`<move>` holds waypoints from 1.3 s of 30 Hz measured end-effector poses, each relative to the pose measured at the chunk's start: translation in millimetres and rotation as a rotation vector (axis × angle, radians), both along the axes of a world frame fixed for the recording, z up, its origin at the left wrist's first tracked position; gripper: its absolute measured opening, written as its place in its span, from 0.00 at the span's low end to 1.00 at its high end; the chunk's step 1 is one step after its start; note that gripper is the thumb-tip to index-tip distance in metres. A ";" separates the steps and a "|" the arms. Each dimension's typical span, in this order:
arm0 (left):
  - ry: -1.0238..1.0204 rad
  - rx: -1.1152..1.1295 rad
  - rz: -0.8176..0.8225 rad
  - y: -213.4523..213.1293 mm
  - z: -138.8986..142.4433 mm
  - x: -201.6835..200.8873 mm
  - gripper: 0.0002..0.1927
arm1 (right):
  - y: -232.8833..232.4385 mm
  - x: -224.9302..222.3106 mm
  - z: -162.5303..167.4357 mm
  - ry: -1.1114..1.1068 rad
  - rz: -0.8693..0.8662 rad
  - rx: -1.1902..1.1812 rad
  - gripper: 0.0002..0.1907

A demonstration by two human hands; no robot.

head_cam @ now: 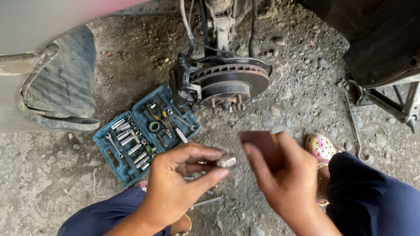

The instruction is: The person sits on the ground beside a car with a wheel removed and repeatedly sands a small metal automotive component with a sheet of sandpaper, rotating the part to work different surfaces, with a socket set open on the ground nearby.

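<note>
While the person squats on the gravel ground (297, 53), the left hand (178, 180) is curled up, and its fingers (204, 156) pinch a small silver metal piece (226, 162) between thumb and fingertips. That little piece sits near the middle of the view, just at 3 o'clock from the left hand. At 3 o'clock from it is the right hand (282, 176), with its fingers bent and closed round a flat dark brown pad (260, 142); the pad is blurry, so what kind it is cannot be told. Up at 12 o'clock from both hands is the round brake disc (229, 79) of a car, with no wheel on it. A blue tool case (145, 135) lies open at 10 o'clock from the left hand, full of shiny sockets. Far off at 2 o'clock stands a metal car jack (390, 100). A colourful shoe (320, 147) peeks out beside the right hand
</note>
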State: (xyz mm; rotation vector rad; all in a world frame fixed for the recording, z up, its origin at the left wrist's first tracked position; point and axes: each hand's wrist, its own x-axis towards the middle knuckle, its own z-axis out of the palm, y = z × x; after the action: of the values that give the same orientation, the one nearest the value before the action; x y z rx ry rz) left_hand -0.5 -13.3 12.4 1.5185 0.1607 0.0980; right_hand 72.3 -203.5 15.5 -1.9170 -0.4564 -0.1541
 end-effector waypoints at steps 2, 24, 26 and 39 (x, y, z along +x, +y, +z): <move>-0.035 0.021 -0.015 -0.2 0.4 -0.1 0.13 | -0.7 1.1 -0.5 0.295 0.098 0.240 0.09; 0.088 -0.083 -0.009 6.3 -15.9 3.2 0.14 | -5.2 18.5 -28.0 0.315 0.144 0.005 0.17; 0.130 -0.073 -0.007 10.1 -18.8 3.4 0.13 | -7.4 36.5 -45.1 0.313 -0.013 0.036 0.16; 0.103 -0.045 0.053 33.5 -15.6 -2.0 0.13 | 62.7 96.1 -115.6 0.277 -0.228 -0.020 0.24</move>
State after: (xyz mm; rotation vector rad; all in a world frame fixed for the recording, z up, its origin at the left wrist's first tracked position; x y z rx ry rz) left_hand -2.6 20.2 -3.2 1.4750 0.2841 0.0579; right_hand 168.4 -140.8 -100.1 -1.9702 -0.0537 -0.0300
